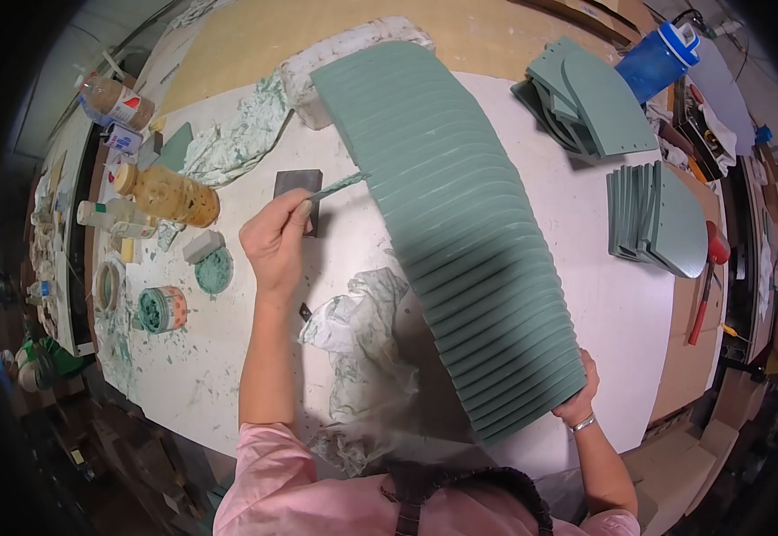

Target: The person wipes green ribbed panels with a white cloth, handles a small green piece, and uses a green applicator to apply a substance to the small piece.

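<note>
A long, curved green piece (469, 223) with many raised ribs runs diagonally across the white table. Its far end rests on a worn white block (304, 80). My right hand (578, 393) grips its near right end, with some fingers hidden beneath. My left hand (277, 234) pinches a thin, green-smeared strip-like tool (342, 185), whose tip touches the ribbed piece's left edge. Under that tool lies a dark grey block (292, 181). Crumpled, green-stained cloths (358, 344) lie between my left forearm and the ribbed piece.
On the left stand a jar of green paste (162, 309), a paste-covered lid (214, 273), a grey block (203, 247) and bottles (170, 196). Stacked green panels (590, 98), more curved panels (675, 223), a blue bottle (657, 62) and a red-handled tool (702, 308) are at right.
</note>
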